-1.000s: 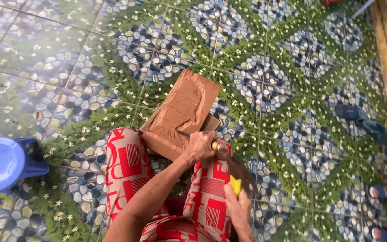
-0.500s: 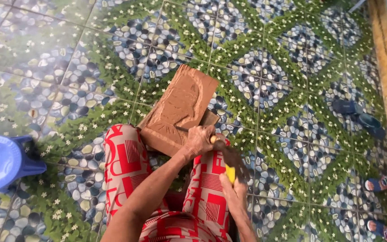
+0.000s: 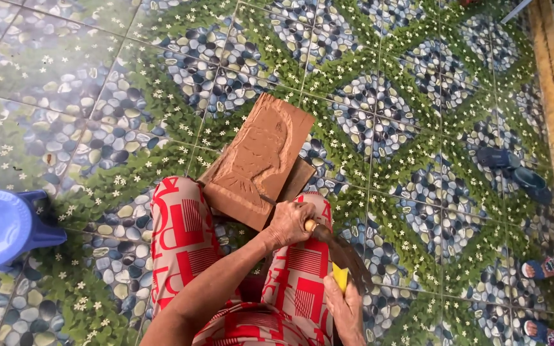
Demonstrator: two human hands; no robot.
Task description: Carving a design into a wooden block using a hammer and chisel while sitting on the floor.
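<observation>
Head view: our left hand grips a chisel just below the carved wooden panel; our right hand clasps a dark mallet behind it.

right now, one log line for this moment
left hand: grips chisel on carved wood block | right hand: holds dark mallet | block rests on knees

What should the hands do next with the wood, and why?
Probably swing the mallet in the right hand down onto the chisel's handle end. The left hand already holds the chisel with its tip against the lower edge of the carved wooden board, so it looks ready for a tap.
</observation>
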